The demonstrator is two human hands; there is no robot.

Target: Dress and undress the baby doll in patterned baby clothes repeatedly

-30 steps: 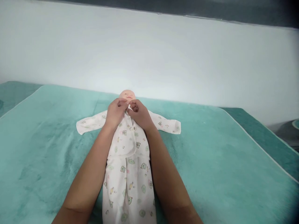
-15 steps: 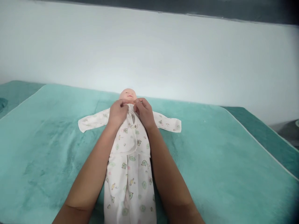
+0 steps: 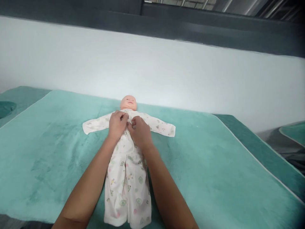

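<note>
A baby doll (image 3: 129,103) lies on its back, its head toward the wall. It wears a white patterned baby shirt (image 3: 163,126) with the sleeves spread to both sides, and matching baby pants (image 3: 128,190). My left hand (image 3: 117,124) rests on the upper chest, its fingers pinching the shirt near the front opening. Beside it, slightly lower, my right hand (image 3: 140,129) is closed with its fingertips at the shirt's front edge. The exact spot between the fingertips is partly hidden by the hands.
A light green blanket (image 3: 202,178) covers the bed beneath the doll, with darker green fabric (image 3: 252,143) along the sides. Behind stands a white wall (image 3: 152,70) with a dark ledge (image 3: 181,31) above it. At the right edge, another green-topped surface (image 3: 294,132) shows.
My hands have moved from the shirt's neckline down to the chest, the right one lower. The doll's neck is now uncovered by the fingers. The camera view has tilted up, showing more ledge.
</note>
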